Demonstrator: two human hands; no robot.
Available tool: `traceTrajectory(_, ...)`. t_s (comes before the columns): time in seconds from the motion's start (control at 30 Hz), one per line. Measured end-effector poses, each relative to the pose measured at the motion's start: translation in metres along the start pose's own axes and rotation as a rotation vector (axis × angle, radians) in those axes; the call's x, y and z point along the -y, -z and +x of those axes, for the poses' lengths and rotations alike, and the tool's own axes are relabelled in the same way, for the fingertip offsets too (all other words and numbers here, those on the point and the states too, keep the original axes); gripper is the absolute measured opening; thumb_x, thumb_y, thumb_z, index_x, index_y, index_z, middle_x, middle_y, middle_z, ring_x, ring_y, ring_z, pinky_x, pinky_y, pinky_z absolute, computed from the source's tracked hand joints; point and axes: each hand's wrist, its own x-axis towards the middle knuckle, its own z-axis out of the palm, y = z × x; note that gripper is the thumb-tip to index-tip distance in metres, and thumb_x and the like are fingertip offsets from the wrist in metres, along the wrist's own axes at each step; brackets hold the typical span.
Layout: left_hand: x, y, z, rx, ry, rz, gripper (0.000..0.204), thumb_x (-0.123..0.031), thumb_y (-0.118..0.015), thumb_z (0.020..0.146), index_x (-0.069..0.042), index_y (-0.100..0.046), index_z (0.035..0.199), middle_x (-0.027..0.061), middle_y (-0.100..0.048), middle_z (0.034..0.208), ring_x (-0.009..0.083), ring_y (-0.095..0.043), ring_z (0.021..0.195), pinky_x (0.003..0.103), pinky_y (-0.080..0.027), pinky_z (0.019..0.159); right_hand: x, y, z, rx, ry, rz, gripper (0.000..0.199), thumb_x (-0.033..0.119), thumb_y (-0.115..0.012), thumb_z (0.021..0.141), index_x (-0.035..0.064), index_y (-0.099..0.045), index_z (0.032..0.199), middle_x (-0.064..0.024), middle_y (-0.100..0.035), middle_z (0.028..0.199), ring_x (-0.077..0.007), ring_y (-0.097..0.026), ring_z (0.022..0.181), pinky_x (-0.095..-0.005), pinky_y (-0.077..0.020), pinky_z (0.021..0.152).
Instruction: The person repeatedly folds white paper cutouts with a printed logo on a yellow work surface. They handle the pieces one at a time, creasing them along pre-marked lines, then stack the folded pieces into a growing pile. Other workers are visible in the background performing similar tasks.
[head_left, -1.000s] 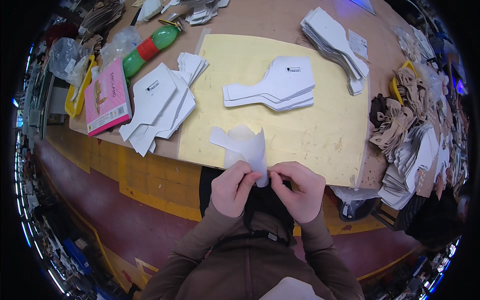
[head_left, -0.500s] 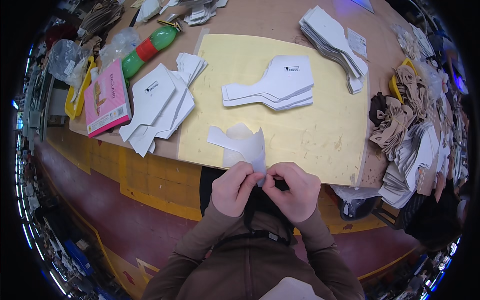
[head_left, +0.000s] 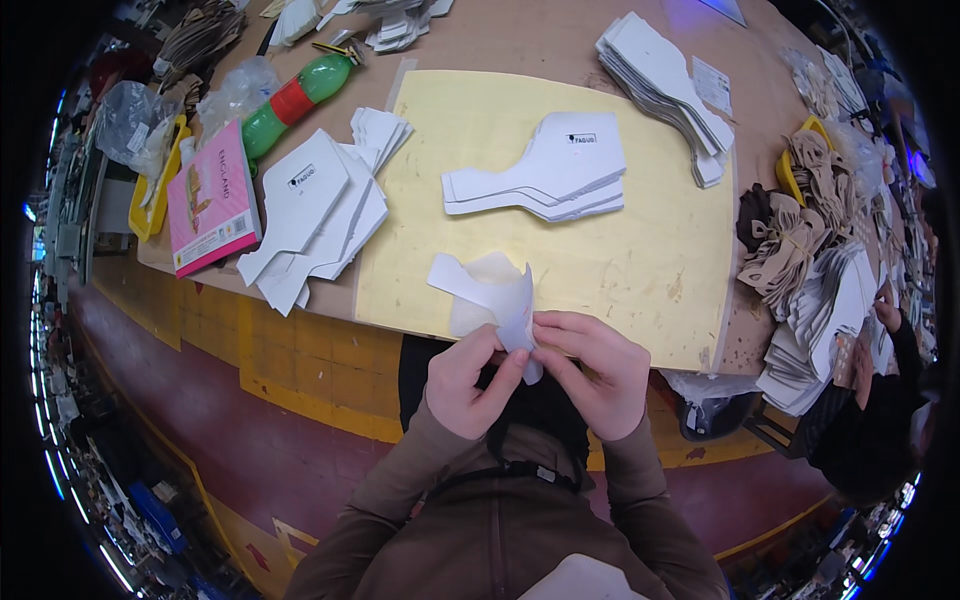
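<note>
Both bare hands meet at the near edge of a work table, seen by me from afar through the head camera. The left hand [head_left: 470,380] pinches the lower end of a curled white piece [head_left: 503,297] between thumb and fingers; the right hand [head_left: 600,372] grips the same end from the other side, its thumb and fingertips close to the left thumb. The piece rises from my view of the fingers over the edge of a yellow sheet [head_left: 650,290], one narrow arm pointing left, with a paler, rounded part showing behind it; whether the two are joined I cannot tell. Just beyond, a stack of white cut shapes [head_left: 565,160] lies on the sheet, the top one bearing a small dark stamp. To the left I see a fanned white stack [head_left: 310,205], a pink book [head_left: 212,200] beside it and a green bottle [head_left: 325,78] with a red band lying at a slant. At upper right another pile of white shapes [head_left: 655,75] overlaps the sheet's corner; farther right, bundled tan pieces [head_left: 785,260] sit near a yellow container [head_left: 789,180], above more white pieces [head_left: 820,325]. At the right edge, a co-worker's hand [head_left: 862,375] reaches in beside them.
</note>
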Motion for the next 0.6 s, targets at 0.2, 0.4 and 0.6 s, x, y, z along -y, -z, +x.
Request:
traceTrajectory(0.2, -0.010, 0.006, 0.002, 0.128, -0.011, 0.091, 0.015, -0.002, -0.063, 0.092, 0.004, -0.063, 0.106, 0.0126, -0.064, 0.088, 0.0218, -0.062, 0.072, 0.029, -0.050, 0.066, 0.003, -0.004, -0.010, -0.001, 0.009, -0.139, 0.014, -0.004, -0.073, 0.081, -0.0012, -0.069, 0.094, -0.0113, -0.074, 0.097, -0.0192, -0.073, 0.083, -0.0279, -0.0575, 0.074)
traceTrajectory(0.4, -0.012, 0.000, -0.001, 0.097, 0.113, -0.150, 0.014, 0.000, -0.060, 0.094, 0.007, -0.063, 0.106, 0.0068, -0.062, 0.092, 0.0103, -0.056, 0.079, 0.025, -0.046, 0.070, -0.003, -0.007, -0.010, -0.118, -0.295, 0.192, 0.015, -0.002, -0.073, 0.082, -0.0024, -0.067, 0.096, -0.0121, -0.073, 0.099, -0.0170, -0.072, 0.084, -0.0272, -0.0584, 0.078)
traceTrajectory(0.6, -0.011, 0.002, 0.006, 0.119, 0.045, -0.088, 0.015, 0.001, -0.062, 0.093, 0.007, -0.063, 0.106, 0.0091, -0.062, 0.095, 0.0129, -0.059, 0.080, 0.026, -0.049, 0.071, -0.001, -0.005, -0.008, -0.099, -0.350, 0.349, 0.023, 0.000, -0.074, 0.087, -0.0056, -0.069, 0.108, -0.0133, -0.072, 0.103, -0.0168, -0.072, 0.091, -0.0286, -0.0593, 0.083)
